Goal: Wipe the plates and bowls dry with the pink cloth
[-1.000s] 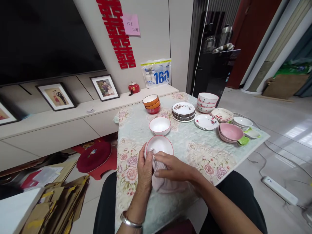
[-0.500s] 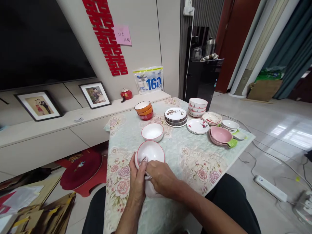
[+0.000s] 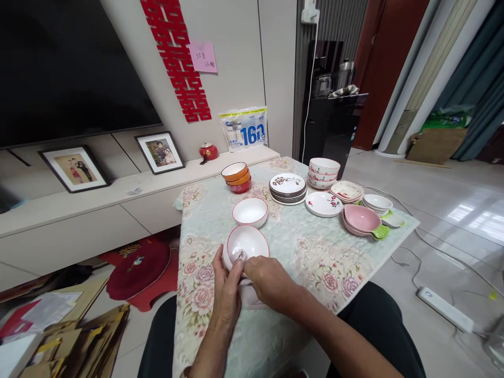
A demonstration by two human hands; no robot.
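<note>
The white bowl [image 3: 254, 239] with the red rim is at the lower centre of the frame, mouth facing up. Whether its base rests on the desk [image 3: 281, 257] cannot be told. The left hand [image 3: 226, 294] has its fingers clamped on the bowl's left side, with the thumb at the near edge. The right hand [image 3: 271, 281] has its fingers curled together on a pale cloth [image 3: 252, 299], which passes over the near edge and hangs below.

Caution: a hard push on the cloth may turn the bowl out of the left hand, since only one side is gripped. A slip toward the top of the frame could knock the second bowl [image 3: 250, 212], just beyond, and chip a rim. The stacked orange bowls [image 3: 236, 176] and brown-patterned plates [image 3: 288, 186] stand farther up the frame, at lower risk.
</note>
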